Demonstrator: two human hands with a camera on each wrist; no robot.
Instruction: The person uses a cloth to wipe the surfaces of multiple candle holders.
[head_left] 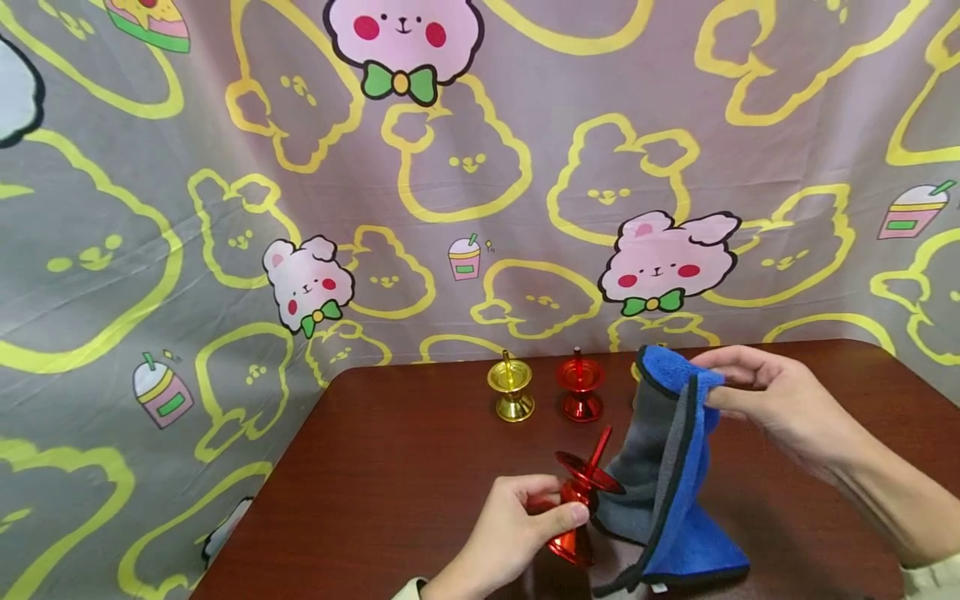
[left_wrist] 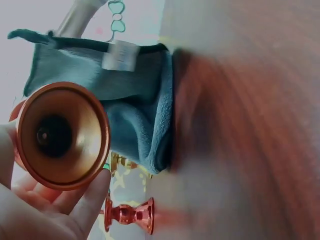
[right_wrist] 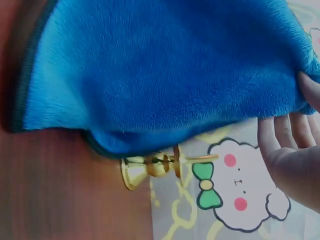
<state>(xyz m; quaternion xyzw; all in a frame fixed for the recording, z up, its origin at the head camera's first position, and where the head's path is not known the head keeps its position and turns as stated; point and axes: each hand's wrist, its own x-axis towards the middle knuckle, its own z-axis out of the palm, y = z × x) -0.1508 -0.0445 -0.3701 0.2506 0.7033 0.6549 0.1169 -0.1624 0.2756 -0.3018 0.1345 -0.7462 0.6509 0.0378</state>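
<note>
The left hand (head_left: 517, 525) grips a red candle holder (head_left: 581, 500) low and near the front edge of the table (head_left: 390, 475), fingers and thumb curled round its waist. The holder is tilted: its long axis runs from the flared base, which points down and toward the person, up through the dish to the thin spike, which leans away and to the right, toward the cloth. In the left wrist view the hollow base (left_wrist: 62, 135) faces the camera, cupped by the fingers (left_wrist: 90, 197). The right hand (head_left: 772, 400) is higher and farther back, pinching the top of a blue and grey cloth (head_left: 667, 467) between thumb and fingers, so that the cloth hangs down with its lower end resting on the table just right of the holder, touching or nearly touching it. The cloth thus lies between the two hands, and the holder is the left hand's alone. Behind, well apart from both hands, a gold candle holder (head_left: 512, 390) and a second red candle holder (head_left: 581, 388) stand upright side by side before the patterned backdrop (head_left: 225, 208).
</note>
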